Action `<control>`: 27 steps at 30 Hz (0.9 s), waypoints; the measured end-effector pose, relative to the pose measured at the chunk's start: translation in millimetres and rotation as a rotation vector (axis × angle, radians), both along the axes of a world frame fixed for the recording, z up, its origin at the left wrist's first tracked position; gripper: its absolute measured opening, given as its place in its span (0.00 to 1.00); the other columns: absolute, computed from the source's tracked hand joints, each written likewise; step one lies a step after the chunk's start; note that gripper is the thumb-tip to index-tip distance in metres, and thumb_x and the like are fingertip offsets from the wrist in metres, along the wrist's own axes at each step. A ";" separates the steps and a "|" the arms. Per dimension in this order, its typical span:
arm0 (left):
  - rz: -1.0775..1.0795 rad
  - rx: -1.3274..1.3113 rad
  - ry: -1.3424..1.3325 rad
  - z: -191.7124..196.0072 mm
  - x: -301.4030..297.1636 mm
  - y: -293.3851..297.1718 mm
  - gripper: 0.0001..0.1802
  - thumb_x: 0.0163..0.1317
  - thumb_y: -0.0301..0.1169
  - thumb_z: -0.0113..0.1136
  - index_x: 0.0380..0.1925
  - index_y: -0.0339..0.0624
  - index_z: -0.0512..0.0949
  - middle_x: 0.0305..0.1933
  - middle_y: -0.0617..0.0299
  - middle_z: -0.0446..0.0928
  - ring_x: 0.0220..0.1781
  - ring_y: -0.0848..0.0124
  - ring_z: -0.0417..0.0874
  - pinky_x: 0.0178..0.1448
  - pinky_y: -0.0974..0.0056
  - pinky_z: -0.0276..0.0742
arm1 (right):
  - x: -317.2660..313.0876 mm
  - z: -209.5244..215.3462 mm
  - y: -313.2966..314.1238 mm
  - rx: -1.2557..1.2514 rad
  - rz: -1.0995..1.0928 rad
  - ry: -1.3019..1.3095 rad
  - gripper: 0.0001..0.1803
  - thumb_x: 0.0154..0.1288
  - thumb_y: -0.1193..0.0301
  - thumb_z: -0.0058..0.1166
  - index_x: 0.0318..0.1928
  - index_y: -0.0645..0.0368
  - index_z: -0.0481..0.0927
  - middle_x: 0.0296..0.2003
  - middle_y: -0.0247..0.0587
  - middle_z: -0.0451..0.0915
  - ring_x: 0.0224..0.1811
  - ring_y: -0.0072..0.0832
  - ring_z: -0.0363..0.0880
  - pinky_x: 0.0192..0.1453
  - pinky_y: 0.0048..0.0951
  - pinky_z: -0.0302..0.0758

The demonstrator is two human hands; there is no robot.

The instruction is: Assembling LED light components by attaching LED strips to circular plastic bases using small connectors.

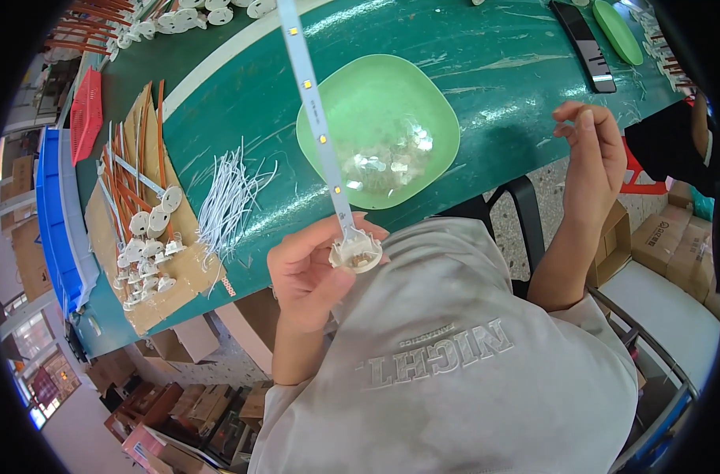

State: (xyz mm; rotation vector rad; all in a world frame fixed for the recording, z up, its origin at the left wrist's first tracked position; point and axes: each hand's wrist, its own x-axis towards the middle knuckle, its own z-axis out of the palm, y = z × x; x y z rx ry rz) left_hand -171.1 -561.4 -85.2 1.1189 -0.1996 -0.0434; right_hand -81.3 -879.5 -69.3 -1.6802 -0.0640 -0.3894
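My left hand [309,272] is closed around a round white plastic end cap [356,251], thumb at its lower side and fingers behind. From the cap a long white LED strip [316,118] with small yellow chips rises past the top of the view, crossing in front of a light green bowl [435,150]. Small clear pieces [388,162] lie in that bowl. Raised off to the right, beyond the table's near edge, my right hand [593,146] has its fingers bent in toward the thumb. Whatever may be between those fingertips is too small to make out.
Left of the bowl lies a bundle of thin white wires [233,197]. Beside it, cardboard [150,304] carries several strips with white caps. A red basket [86,114] and blue tray [58,221] stand far left. A black phone [585,47] and green dish [617,31] lie far right.
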 end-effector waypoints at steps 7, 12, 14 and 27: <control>-0.090 -0.153 0.064 1.4 3.7 -7.6 0.26 0.63 0.28 0.57 0.58 0.21 0.67 0.47 0.35 0.78 0.46 0.55 0.84 0.49 0.57 0.82 | -7.0 13.8 48.9 -0.431 0.248 -0.148 0.17 0.56 0.79 0.61 0.48 0.62 0.80 0.50 0.47 0.79 0.47 0.31 0.78 0.48 0.28 0.74; -0.092 -0.101 0.079 5.6 1.9 -11.1 0.25 0.63 0.29 0.58 0.56 0.22 0.68 0.47 0.36 0.78 0.47 0.56 0.84 0.49 0.57 0.83 | -20.8 13.1 83.2 -0.265 0.588 -0.145 0.14 0.51 0.77 0.65 0.42 0.62 0.83 0.54 0.48 0.75 0.49 0.36 0.76 0.45 0.31 0.76; -0.038 -0.069 0.104 9.3 -0.5 -14.9 0.25 0.63 0.29 0.59 0.55 0.22 0.68 0.48 0.37 0.78 0.48 0.57 0.83 0.51 0.57 0.82 | -23.5 11.5 92.9 -0.184 0.669 -0.112 0.13 0.52 0.76 0.65 0.40 0.61 0.84 0.57 0.48 0.73 0.50 0.36 0.75 0.43 0.32 0.77; -0.136 -0.006 0.076 14.9 -0.8 -9.7 0.30 0.55 0.21 0.63 0.57 0.24 0.65 0.49 0.42 0.79 0.50 0.61 0.83 0.55 0.60 0.78 | -27.8 13.0 97.3 0.123 0.841 0.175 0.07 0.52 0.80 0.66 0.33 0.60 0.84 0.51 0.46 0.75 0.51 0.33 0.75 0.54 0.31 0.73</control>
